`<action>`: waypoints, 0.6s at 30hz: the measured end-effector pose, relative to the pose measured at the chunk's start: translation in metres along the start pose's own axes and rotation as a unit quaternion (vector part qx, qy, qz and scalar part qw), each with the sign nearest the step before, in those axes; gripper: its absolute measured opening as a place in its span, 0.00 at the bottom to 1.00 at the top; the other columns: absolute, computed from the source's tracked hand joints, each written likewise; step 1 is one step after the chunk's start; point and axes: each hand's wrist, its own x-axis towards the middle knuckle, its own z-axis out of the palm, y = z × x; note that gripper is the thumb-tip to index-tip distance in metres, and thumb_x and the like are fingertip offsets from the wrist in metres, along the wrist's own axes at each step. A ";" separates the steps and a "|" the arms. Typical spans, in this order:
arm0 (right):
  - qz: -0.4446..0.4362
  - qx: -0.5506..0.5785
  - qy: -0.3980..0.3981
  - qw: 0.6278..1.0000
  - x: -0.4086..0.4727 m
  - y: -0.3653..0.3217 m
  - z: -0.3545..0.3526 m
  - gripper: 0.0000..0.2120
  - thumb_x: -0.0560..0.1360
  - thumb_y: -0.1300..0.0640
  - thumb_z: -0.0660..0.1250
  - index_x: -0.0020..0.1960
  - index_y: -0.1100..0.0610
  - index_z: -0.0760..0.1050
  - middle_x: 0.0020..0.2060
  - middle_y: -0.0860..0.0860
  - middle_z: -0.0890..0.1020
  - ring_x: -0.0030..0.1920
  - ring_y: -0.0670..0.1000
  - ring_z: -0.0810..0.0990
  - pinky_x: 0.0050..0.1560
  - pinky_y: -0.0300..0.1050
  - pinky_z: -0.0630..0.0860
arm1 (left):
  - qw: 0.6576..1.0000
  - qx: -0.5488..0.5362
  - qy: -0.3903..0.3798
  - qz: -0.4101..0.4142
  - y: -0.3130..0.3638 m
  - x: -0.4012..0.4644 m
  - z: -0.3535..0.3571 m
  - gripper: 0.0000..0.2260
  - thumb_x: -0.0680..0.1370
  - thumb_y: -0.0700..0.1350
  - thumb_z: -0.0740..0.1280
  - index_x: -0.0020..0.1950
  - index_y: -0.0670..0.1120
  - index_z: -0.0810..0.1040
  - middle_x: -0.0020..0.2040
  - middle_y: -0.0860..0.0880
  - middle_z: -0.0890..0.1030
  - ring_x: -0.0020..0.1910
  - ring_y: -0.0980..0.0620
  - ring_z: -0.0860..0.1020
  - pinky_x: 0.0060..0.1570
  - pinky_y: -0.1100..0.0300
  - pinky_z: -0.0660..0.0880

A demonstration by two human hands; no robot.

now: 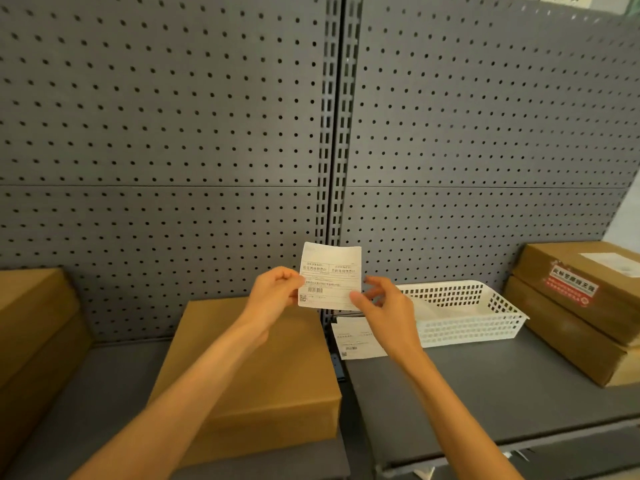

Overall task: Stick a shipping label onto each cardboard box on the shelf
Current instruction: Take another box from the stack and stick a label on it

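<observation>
I hold a white shipping label upright in front of the pegboard. My left hand pinches its left edge. My right hand grips its lower right corner with thumb and fingers. Below my hands a plain brown cardboard box lies flat on the shelf. Another sheet of labels lies on the shelf to the right of that box, partly hidden by my right wrist.
A white plastic basket stands on the grey shelf. Two stacked boxes sit at the right, the top one bearing a red sticker and a white label. More stacked boxes stand at the left. A grey pegboard forms the back wall.
</observation>
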 end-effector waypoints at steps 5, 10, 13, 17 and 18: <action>0.022 0.022 -0.063 0.997 -0.001 -0.010 0.025 0.09 0.76 0.54 0.67 0.42 0.59 0.77 0.42 0.52 0.83 0.45 0.51 0.81 0.45 0.43 0.77 | 1.000 -0.007 0.023 -0.011 -0.007 -0.007 -0.028 0.06 0.79 0.40 0.63 0.50 0.38 0.77 0.48 0.47 0.84 0.50 0.49 0.82 0.49 0.60 0.78; 0.018 0.031 -0.102 0.994 -0.007 -0.027 0.057 0.10 0.76 0.54 0.67 0.42 0.61 0.78 0.38 0.51 0.82 0.39 0.48 0.79 0.37 0.36 0.74 | 0.997 0.057 0.045 -0.005 -0.015 -0.021 -0.061 0.08 0.78 0.42 0.67 0.53 0.39 0.74 0.48 0.50 0.82 0.47 0.54 0.80 0.39 0.69 0.74; 0.024 0.023 -0.133 0.991 -0.013 -0.033 0.074 0.08 0.76 0.54 0.67 0.41 0.58 0.78 0.37 0.49 0.81 0.38 0.45 0.78 0.36 0.33 0.72 | 0.993 0.104 0.047 0.010 -0.022 -0.026 -0.080 0.08 0.75 0.38 0.69 0.51 0.40 0.71 0.46 0.52 0.79 0.44 0.58 0.78 0.35 0.74 0.73; 0.025 -0.012 -0.167 0.985 -0.022 -0.035 0.091 0.08 0.76 0.53 0.67 0.44 0.57 0.79 0.41 0.50 0.82 0.42 0.48 0.81 0.44 0.42 0.77 | 0.988 0.147 0.055 0.008 -0.036 -0.030 -0.101 0.11 0.73 0.35 0.70 0.45 0.46 0.70 0.46 0.50 0.79 0.45 0.52 0.79 0.41 0.66 0.76; 0.023 -0.021 -0.173 0.984 -0.024 -0.033 0.094 0.08 0.76 0.52 0.67 0.44 0.56 0.79 0.41 0.49 0.82 0.43 0.48 0.81 0.46 0.43 0.78 | 0.986 0.155 0.054 0.004 -0.039 -0.032 -0.105 0.12 0.73 0.35 0.71 0.45 0.46 0.70 0.46 0.49 0.79 0.46 0.52 0.79 0.41 0.65 0.76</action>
